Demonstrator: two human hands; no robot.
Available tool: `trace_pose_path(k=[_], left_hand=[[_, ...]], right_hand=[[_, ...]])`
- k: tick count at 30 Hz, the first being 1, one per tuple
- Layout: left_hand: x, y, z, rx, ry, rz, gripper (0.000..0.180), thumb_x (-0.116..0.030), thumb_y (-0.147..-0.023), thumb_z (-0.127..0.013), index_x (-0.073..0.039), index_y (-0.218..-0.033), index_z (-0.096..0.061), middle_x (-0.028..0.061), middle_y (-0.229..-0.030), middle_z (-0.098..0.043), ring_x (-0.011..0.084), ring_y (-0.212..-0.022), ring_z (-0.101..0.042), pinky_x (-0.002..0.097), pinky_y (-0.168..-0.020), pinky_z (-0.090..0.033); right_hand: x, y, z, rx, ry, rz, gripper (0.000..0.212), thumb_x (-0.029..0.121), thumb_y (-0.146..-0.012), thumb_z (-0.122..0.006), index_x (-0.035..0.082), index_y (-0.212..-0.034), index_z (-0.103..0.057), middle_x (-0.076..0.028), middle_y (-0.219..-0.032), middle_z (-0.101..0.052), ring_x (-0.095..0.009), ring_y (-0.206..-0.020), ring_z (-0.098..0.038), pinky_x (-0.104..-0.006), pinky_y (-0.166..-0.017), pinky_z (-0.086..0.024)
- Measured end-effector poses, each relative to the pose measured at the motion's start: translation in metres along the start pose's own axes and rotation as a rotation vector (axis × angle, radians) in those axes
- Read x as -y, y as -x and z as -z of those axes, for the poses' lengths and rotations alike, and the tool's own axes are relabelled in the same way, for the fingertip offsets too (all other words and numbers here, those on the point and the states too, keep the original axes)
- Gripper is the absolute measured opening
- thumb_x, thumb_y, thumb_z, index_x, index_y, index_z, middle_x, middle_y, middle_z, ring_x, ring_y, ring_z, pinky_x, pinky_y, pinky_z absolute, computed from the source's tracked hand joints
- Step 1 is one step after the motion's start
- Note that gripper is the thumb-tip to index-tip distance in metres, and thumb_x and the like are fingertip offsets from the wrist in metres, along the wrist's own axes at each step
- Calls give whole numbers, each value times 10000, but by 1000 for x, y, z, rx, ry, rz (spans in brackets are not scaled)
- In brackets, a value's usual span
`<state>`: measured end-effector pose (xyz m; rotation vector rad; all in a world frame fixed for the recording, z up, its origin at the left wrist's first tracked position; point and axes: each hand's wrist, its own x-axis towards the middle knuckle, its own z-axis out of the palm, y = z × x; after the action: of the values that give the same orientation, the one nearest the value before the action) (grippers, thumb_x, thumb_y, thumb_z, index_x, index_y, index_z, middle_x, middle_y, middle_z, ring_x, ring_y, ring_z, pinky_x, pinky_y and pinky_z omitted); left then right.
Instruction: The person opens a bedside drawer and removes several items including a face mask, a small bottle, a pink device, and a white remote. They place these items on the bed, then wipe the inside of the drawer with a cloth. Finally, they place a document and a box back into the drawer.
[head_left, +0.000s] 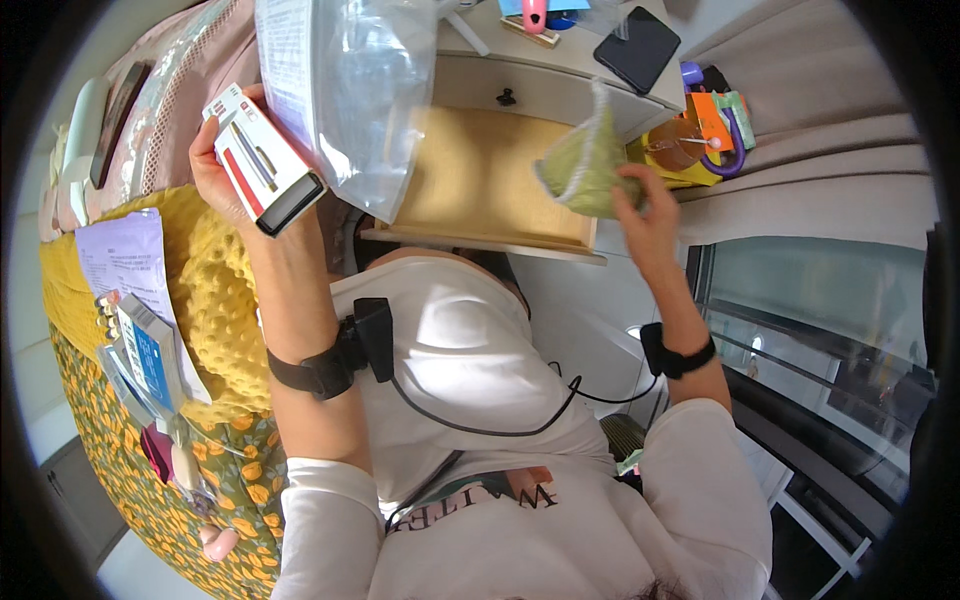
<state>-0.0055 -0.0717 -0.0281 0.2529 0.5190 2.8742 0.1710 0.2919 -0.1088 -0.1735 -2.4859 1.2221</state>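
My left hand (212,172) is closed around a small white box (262,160) with a picture of a pen, a red stripe and a dark end. A large clear plastic bag (375,100) with a printed side hangs right beside the box; whether my fingers also grip it I cannot tell. On the right, my right hand (652,215) pinches a soft green pouch (590,170) with a pale trim, slightly blurred. It is over the right side of a pulled-out wooden drawer (470,185).
A black phone (638,48) lies on the cabinet top (480,62). Colourful items stand beside the cabinet near an orange card (708,120). To my left, a purple packet (125,250) and a blue-and-white box (148,350) rest on bedding. A black cable (480,432) links my wrist straps.
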Motion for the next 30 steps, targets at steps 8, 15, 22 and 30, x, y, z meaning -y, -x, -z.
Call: trace_pose_path(k=[8, 15, 22, 30], left_hand=[[-1, 0, -3, -97, -67, -93, 301, -179, -801, -499, 78, -944, -566, 215, -910, -638, 270, -851, -624, 347, -861, -478], [-10, -4, -4, -143, -102, -116, 276, -154, -810, -488, 86, -918, -571, 234, -899, -639, 269, -838, -635, 343, -870, -479], [-21, -9, -1, -50, -142, -38, 305, -159, -846, -485, 106, -883, -631, 247, -899, -655, 278, -847, -653, 337, -876, -486], [-18, -17, 0, -132, -185, -81, 315, -146, -844, -468, 128, -905, -614, 247, -885, -654, 264, -800, -663, 315, -827, -512]], right_hand=[[-70, 1, -131, 764, 497, -404, 652, 500, -844, -517, 257, -1415, -318, -249, -1490, -77, -483, -1329, -160, -519, -1061, -252], [-95, -26, -137, 1000, 851, -256, 716, 657, -861, -335, 342, -1468, -124, -145, -1529, 99, -487, -1352, 141, -635, -1064, 11], [-100, -100, -193, 686, 819, -667, 778, 670, -858, -278, 251, -1483, -83, -160, -1531, 56, -501, -1354, 95, -651, -1051, -7], [-44, -109, -299, 957, 697, -166, 662, 415, -900, -337, 179, -1483, -127, -140, -1537, 31, -485, -1365, 58, -627, -1077, -17]])
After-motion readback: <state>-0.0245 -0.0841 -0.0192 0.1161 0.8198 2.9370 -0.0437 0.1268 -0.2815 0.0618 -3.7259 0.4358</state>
